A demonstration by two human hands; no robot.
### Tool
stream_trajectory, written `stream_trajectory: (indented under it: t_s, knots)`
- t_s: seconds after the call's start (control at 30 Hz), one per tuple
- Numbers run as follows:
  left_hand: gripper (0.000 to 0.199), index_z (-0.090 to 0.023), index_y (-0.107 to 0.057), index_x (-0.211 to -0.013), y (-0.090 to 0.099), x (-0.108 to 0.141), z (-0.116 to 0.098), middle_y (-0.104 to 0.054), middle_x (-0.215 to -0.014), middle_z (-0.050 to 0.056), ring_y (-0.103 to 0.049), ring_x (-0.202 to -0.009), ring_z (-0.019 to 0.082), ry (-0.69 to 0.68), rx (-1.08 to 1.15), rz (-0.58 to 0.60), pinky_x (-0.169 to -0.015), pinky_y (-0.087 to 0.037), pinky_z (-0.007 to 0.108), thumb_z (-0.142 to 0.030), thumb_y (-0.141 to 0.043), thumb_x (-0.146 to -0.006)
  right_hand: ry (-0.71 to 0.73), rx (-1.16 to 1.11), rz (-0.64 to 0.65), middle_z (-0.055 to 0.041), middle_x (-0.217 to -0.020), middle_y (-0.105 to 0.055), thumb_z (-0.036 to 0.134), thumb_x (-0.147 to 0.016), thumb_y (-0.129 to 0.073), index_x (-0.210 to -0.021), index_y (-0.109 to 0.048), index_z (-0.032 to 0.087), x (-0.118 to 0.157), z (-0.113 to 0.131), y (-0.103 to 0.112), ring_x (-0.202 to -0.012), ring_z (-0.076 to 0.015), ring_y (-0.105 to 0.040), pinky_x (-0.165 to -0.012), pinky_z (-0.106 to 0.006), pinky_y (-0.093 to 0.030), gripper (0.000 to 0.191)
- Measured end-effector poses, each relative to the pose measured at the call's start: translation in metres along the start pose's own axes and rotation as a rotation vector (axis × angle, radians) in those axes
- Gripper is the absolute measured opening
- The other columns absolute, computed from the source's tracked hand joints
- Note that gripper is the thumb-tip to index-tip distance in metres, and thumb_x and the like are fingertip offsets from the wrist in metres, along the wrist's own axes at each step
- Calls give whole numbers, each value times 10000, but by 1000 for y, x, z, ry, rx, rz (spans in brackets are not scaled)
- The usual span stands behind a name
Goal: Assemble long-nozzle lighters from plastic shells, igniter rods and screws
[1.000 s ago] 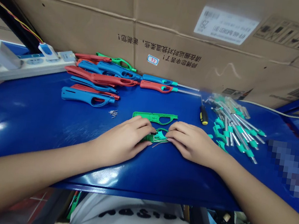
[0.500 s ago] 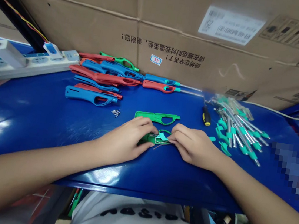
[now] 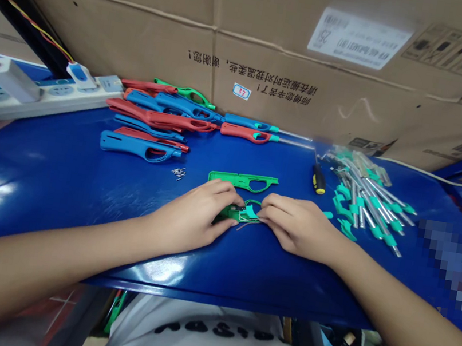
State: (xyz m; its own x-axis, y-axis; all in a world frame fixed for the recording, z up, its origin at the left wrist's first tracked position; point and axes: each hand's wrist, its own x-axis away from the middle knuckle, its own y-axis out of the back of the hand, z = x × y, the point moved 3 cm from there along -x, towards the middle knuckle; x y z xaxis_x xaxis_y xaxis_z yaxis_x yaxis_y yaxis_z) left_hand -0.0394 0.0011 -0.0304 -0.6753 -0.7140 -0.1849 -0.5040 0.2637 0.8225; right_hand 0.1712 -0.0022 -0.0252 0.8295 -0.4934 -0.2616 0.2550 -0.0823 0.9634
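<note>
My left hand (image 3: 203, 210) is closed round the rear of a green lighter shell half (image 3: 231, 216), which lies open side up near the middle of the table. Inside this shell sit a teal trigger (image 3: 250, 213), thin wires and a small dark part. The fingers of my right hand (image 3: 298, 227) pinch at the right end of the teal trigger; the fingertips partly hide what they hold. Just beyond both hands lies the other green shell half (image 3: 224, 177), its inner side up.
Red, blue and green lighter shells (image 3: 143, 148) are piled at the back left beside a power strip (image 3: 56, 90). Small screws (image 3: 178, 173) lie near my left hand. To the right are a screwdriver (image 3: 318, 179) and a heap of metal lighter tubes (image 3: 370, 199). Cardboard (image 3: 147, 39) stands behind.
My right fingers have shifted very slightly left at the teal trigger, which sits a little lower in the shell. A dark part shows more clearly by my left fingertips.
</note>
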Motion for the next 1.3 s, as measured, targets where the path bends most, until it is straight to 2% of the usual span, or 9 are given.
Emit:
stream_trajectory:
  t_s: [0.2, 0.3, 0.4, 0.57, 0.7, 0.83, 0.93, 1.07, 1.3]
  knots:
    - [257, -150, -607, -1160, 1, 1, -1, -659, -1160, 100, -600, -1155, 266, 0, 1, -16, -1009, -526, 451, -160, -662, -909, 40, 30, 1, -77, -1004, -691, 165, -1000, -469, -1022, -676, 157, 2, 2, 2, -749, -148, -605, -599, -271, -408, 208]
    - [371, -157, -568, -1300, 0, 2, -1, -636, -1222, 112, -579, -1191, 268, -35, -18, -21, -1030, -512, 452, -175, -632, -935, 44, 43, -4, -83, -1019, -701, 183, -1007, -475, -1056, -683, 153, 3, 2, 3, -774, -157, -635, -601, -277, -428, 216]
    - [444, -187, -526, -1418, -2, 3, -1, -618, -1207, 112, -582, -1145, 260, -92, -81, 0, -1001, -523, 439, -184, -568, -976, 28, 18, -20, -80, -1008, -703, 204, -1010, -487, -1056, -691, 154, 3, 1, 4, -782, -160, -653, -612, -282, -460, 214]
    - [428, -234, -526, -1450, -3, 4, -3, -608, -1145, 119, -585, -1071, 267, -169, -207, 27, -933, -543, 448, -222, -477, -1025, -4, -48, -58, -98, -1042, -699, 219, -1005, -506, -1093, -694, 149, 4, -1, 4, -819, -170, -670, -651, -288, -524, 219]
    - [419, -211, -516, -1456, -3, 4, -4, -611, -1102, 120, -585, -1025, 270, -205, -300, 40, -894, -550, 454, -259, -436, -1048, -41, -55, -137, -126, -1074, -691, 209, -996, -517, -1172, -670, 136, 7, -9, 9, -868, -182, -676, -684, -289, -548, 245]
    - [387, -219, -558, -1412, -2, 4, -3, -610, -1132, 117, -584, -1033, 260, -218, -342, 50, -902, -545, 440, -273, -401, -1063, -111, 72, -205, -101, -1053, -712, 225, -986, -530, -1159, -681, 174, 12, -20, 16, -802, -172, -673, -596, -270, -499, 235]
    - [387, -228, -563, -1412, -2, 3, -4, -608, -1159, 119, -583, -1062, 263, -200, -358, 72, -920, -535, 435, -277, -399, -1065, -221, 112, -214, -85, -1055, -718, 247, -991, -520, -1147, -701, 200, 15, -29, 20, -803, -173, -674, -610, -279, -489, 243]
    - [401, -232, -559, -1430, -1, 2, -6, -606, -1165, 128, -593, -1059, 276, -163, -373, 108, -903, -533, 439, -280, -408, -1062, -368, 105, -159, -75, -1088, -705, 284, -995, -514, -1161, -707, 211, 16, -38, 17, -829, -181, -676, -615, -290, -479, 265]
    - [447, -236, -497, -1485, -4, 4, -4, -592, -1191, 138, -581, -1074, 308, -180, -446, 120, -883, -524, 461, -245, -428, -1044, -450, 81, -67, -85, -1187, -682, 306, -1021, -458, -1255, -656, 225, 14, -39, 11, -893, -203, -680, -627, -293, -481, 317]
